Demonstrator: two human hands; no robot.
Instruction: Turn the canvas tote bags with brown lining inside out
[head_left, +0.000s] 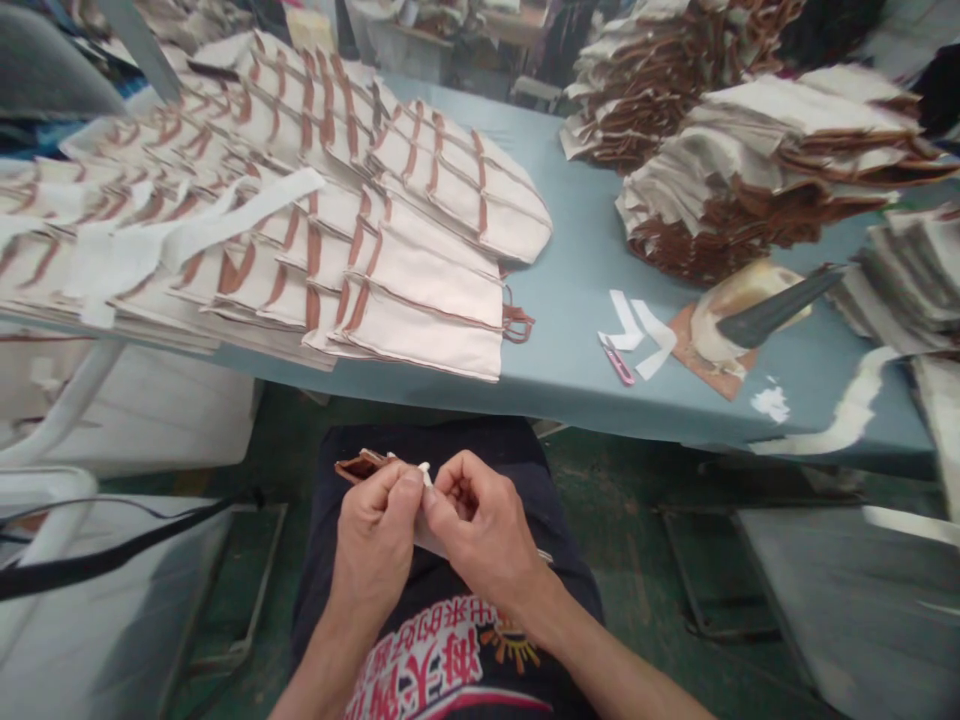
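Over my lap, my left hand (380,515) and my right hand (476,515) meet with fingertips pinched. Between them is a small white piece of cloth (426,476), its edge poking up at the fingertips. Beyond my left hand a brown-edged fabric piece (363,465) shows; most of the work is hidden behind my hands. Both hands are closed on the cloth. On the table ahead lie overlapping cream fabric panels (442,310) with brown seams and a brown cord (517,318) at one end.
The blue table (555,375) spans ahead. On it are pink thread snips (618,362), white strips (652,335), a glue pot (724,310) with a dark-handled brush (776,308), and stacks of brown-edged fabric (720,190). Metal-legged stands (817,590) flank me.
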